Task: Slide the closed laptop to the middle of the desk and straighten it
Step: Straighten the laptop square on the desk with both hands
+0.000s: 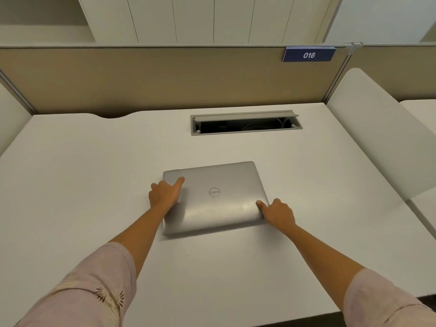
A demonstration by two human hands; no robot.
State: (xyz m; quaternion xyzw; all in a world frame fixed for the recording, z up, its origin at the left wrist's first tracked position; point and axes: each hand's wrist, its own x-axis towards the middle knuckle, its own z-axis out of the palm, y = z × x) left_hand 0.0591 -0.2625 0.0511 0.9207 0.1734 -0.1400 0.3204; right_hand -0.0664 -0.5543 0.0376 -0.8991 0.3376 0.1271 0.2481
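The closed laptop (213,197) lies between my hands near the middle of the desk (70,161), long side across but crooked, my left hand (165,193) and right hand (278,212) pressing its side edges, not gripping.

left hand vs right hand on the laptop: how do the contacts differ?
The left hand lies at the closed laptop's left edge, index finger stretched onto the lid toward the far-left corner. The right hand sits at the near-right corner, thumb on the lid, other fingers curled at the edge. Left is farther from the person than right. Both touch the laptop, which lies flat and slightly askew on the desk.
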